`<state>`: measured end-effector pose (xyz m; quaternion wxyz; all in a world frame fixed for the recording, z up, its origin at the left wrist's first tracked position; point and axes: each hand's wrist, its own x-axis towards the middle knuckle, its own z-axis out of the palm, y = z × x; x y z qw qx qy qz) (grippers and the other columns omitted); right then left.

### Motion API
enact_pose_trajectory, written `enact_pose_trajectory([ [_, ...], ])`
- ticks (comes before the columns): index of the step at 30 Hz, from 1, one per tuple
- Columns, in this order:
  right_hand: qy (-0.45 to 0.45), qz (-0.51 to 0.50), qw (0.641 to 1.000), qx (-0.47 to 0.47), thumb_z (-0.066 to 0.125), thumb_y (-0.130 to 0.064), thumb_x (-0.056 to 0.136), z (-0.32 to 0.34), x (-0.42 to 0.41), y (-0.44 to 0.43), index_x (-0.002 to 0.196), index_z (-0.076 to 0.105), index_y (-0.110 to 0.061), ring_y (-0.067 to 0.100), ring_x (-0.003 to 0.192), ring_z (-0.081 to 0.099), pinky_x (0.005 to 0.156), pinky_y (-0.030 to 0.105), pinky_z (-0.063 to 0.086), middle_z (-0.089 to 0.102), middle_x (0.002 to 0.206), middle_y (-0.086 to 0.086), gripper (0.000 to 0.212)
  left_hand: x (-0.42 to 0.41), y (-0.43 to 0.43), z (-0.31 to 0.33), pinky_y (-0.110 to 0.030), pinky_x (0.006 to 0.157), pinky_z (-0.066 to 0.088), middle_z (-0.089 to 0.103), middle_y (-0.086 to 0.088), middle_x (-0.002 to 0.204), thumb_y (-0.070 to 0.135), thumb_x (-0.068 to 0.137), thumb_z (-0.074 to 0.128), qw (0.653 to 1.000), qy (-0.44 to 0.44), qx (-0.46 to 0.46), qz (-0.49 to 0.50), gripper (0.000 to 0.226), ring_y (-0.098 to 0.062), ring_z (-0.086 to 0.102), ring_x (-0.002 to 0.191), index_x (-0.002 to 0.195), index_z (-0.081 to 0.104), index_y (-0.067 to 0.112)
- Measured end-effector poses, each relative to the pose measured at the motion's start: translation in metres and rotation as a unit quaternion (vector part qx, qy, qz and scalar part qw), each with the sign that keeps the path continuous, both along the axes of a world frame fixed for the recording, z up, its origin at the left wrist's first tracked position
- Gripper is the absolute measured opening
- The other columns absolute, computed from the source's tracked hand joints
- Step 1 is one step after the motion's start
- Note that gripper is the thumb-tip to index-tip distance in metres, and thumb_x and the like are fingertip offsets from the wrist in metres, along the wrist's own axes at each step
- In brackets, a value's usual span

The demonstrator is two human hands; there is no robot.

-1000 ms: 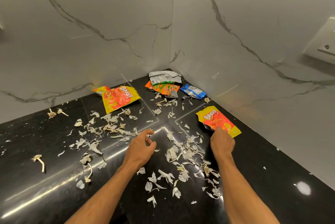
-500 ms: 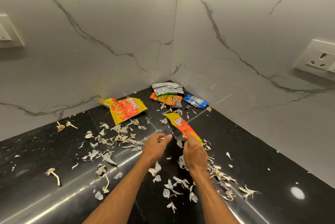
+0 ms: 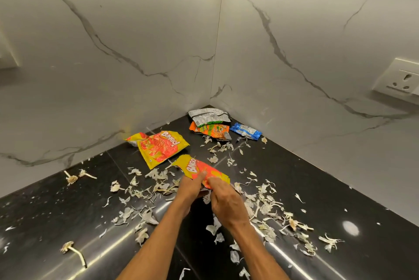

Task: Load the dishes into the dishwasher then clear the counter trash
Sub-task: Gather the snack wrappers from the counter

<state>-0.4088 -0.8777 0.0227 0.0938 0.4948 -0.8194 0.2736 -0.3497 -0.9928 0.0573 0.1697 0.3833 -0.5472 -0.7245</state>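
— While we scan from the left, what lies on the black counter (image 3: 68,207)?

— Garlic stems (image 3: 74,177) near the wall, then dry peels (image 3: 145,191) scattered across the middle. Next comes a flat Bingo packet (image 3: 158,147), its long axis running from the near left to the far right.

— And the hands?

— Left hand (image 3: 191,186) pinches the near end of a second Bingo wrapper (image 3: 199,169), thumb on top. Right hand (image 3: 226,202) grips the same end, just beside it. That wrapper is held just above the peels at the middle, long axis pointing away and leftward.

— Further right?

— In the corner, a silver wrapper (image 3: 208,116) overlaps an orange one (image 3: 210,131); a blue wrapper (image 3: 246,131) sits beside them. A wall socket (image 3: 401,79) is at far right.
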Motion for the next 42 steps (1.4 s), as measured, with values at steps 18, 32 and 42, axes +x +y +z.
enact_pose_trajectory([
  [18,-0.260,-0.047,0.963,0.049,0.060,-0.029,0.092,0.026,-0.095,-0.120,0.134,0.057,-0.014,0.019,0.124,0.055,0.104,0.036,0.045,0.060,0.134,0.005,0.045,0.003,-0.071,-0.030,-0.052,0.071,0.059,0.069,-0.008,0.095,0.000,0.093,0.055,0.987,-0.026,0.081,0.138,0.016,-0.030,0.068,0.086,0.099,0.060,0.015],
  [32,-0.456,-0.150,0.876,0.053,0.080,-0.026,0.079,-0.001,-0.119,-0.232,0.138,0.048,-0.003,0.031,0.119,0.054,0.091,0.041,0.047,0.051,0.137,0.016,0.071,0.015,-0.127,-0.040,-0.041,0.059,0.058,0.070,-0.014,0.094,0.004,0.088,0.061,0.977,-0.053,0.067,0.196,0.014,-0.032,0.069,0.082,0.102,0.060,0.008],
  [42,-0.644,-0.159,0.731,-0.161,0.063,-0.001,0.091,0.013,-0.122,-0.205,0.098,0.058,-0.003,0.026,0.092,0.067,0.060,0.031,0.059,0.066,0.101,0.015,0.009,0.020,-0.128,-0.028,-0.039,0.055,0.058,0.068,-0.012,0.092,0.001,0.091,0.057,0.978,-0.027,0.054,0.201,0.009,-0.030,0.068,0.081,0.093,0.057,0.011],
])
